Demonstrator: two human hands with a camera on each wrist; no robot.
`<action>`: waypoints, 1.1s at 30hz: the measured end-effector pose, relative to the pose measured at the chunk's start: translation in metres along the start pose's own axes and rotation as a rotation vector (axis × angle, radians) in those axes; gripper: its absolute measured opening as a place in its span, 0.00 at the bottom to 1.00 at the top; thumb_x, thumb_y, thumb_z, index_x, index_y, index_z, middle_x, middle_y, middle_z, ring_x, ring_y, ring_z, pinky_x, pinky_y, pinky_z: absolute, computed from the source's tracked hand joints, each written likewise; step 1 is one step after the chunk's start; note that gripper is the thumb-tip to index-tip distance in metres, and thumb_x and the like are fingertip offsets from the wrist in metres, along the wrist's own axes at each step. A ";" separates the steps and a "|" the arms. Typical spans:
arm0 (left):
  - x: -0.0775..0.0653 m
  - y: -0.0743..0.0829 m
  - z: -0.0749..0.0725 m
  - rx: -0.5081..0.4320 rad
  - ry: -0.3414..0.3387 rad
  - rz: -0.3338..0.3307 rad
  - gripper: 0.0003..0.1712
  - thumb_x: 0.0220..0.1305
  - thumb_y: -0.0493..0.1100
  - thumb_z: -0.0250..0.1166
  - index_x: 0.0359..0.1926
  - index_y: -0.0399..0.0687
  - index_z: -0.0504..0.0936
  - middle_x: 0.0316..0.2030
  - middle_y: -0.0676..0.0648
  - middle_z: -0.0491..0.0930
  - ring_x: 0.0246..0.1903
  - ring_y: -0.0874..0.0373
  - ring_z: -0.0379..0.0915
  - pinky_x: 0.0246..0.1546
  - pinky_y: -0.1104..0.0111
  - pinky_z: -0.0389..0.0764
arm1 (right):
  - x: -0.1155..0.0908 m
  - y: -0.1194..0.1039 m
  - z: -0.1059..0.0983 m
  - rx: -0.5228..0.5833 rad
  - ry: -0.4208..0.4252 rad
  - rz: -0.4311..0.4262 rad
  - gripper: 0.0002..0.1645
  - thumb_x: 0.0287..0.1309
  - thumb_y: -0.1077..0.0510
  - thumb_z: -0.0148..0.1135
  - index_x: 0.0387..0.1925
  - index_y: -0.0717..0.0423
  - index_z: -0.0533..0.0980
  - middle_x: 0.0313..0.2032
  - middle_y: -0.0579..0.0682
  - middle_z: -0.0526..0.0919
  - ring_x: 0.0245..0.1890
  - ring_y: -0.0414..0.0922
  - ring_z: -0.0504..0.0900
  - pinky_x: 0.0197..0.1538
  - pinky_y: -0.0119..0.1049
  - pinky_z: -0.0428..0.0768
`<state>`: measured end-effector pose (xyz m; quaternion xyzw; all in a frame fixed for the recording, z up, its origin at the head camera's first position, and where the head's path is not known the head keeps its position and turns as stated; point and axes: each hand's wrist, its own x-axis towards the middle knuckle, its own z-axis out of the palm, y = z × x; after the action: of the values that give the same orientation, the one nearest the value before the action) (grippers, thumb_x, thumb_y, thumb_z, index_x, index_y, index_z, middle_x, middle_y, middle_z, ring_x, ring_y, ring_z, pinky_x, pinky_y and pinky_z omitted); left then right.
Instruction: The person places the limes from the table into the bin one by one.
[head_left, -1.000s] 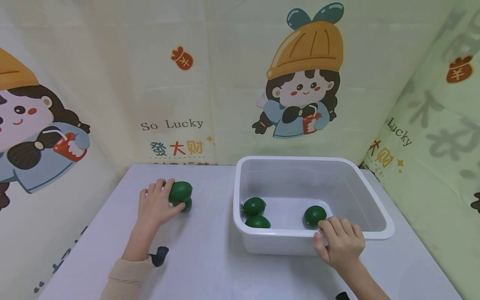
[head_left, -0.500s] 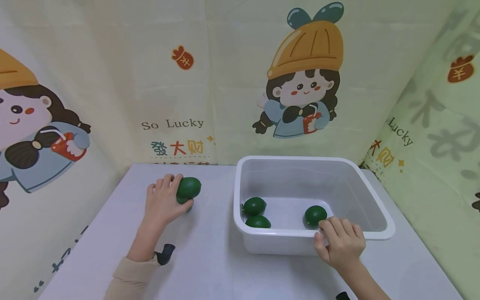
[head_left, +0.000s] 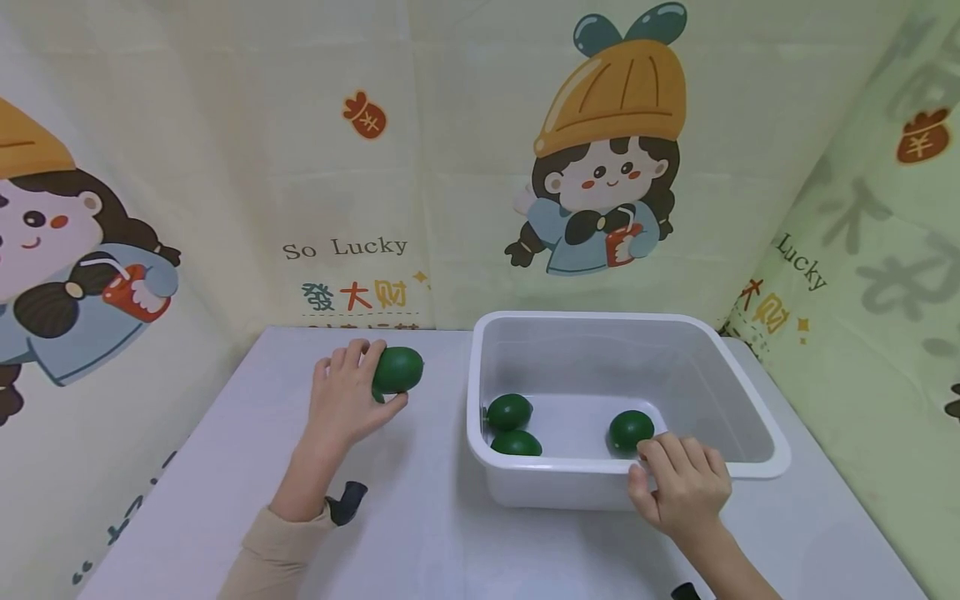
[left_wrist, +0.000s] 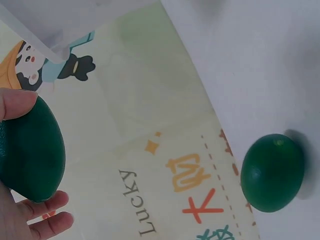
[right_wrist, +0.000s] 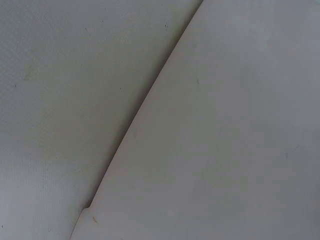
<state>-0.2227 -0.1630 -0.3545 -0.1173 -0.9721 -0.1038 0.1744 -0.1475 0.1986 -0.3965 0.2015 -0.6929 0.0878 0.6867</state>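
Observation:
My left hand (head_left: 347, 400) holds a dark green lime (head_left: 399, 371) between fingers and thumb, raised above the white table. Below it a second lime (left_wrist: 272, 172) lies on the table, mostly hidden behind the hand in the head view. My right hand (head_left: 686, 487) grips the near rim of a white plastic tub (head_left: 558, 492), fingers hooked over the edge and thumb outside. Inside the tub, two limes lie against the left wall, a rear lime (head_left: 509, 412) and a front lime (head_left: 517, 443). Another lime (head_left: 631, 432) sits near my right fingers.
The white table (head_left: 420, 533) runs back to a patterned cloth backdrop (head_left: 465, 167) with cartoon prints, which also closes off both sides. A dark strap end (head_left: 348, 502) sticks out at my left wrist. The right wrist view holds only pale, close surfaces.
My left hand has lifted the lime off the other one and carried it to the right and slightly away from me. The right hand and the tub have stayed put.

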 end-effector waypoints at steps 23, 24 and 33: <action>0.014 0.035 -0.008 -0.037 0.098 0.113 0.41 0.43 0.60 0.65 0.58 0.47 0.69 0.52 0.42 0.66 0.51 0.46 0.59 0.52 0.49 0.60 | 0.000 -0.002 0.004 -0.006 0.017 0.002 0.27 0.57 0.45 0.39 0.12 0.58 0.67 0.13 0.52 0.68 0.12 0.50 0.61 0.21 0.40 0.54; 0.015 0.036 -0.009 -0.038 0.102 0.119 0.40 0.43 0.59 0.65 0.58 0.47 0.69 0.52 0.42 0.66 0.51 0.46 0.59 0.52 0.50 0.60 | 0.000 -0.002 0.004 -0.005 0.019 0.002 0.27 0.57 0.45 0.39 0.12 0.58 0.67 0.13 0.52 0.68 0.12 0.50 0.61 0.21 0.40 0.53; 0.019 0.049 -0.011 -0.016 0.098 0.160 0.39 0.44 0.59 0.65 0.57 0.49 0.69 0.52 0.42 0.67 0.52 0.45 0.60 0.54 0.50 0.60 | 0.001 -0.003 0.005 -0.005 0.021 0.004 0.26 0.56 0.46 0.40 0.12 0.58 0.67 0.12 0.52 0.68 0.12 0.50 0.60 0.21 0.40 0.53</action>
<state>-0.2232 -0.1154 -0.3295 -0.1907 -0.9491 -0.1029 0.2286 -0.1509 0.1934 -0.3960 0.1974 -0.6864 0.0898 0.6941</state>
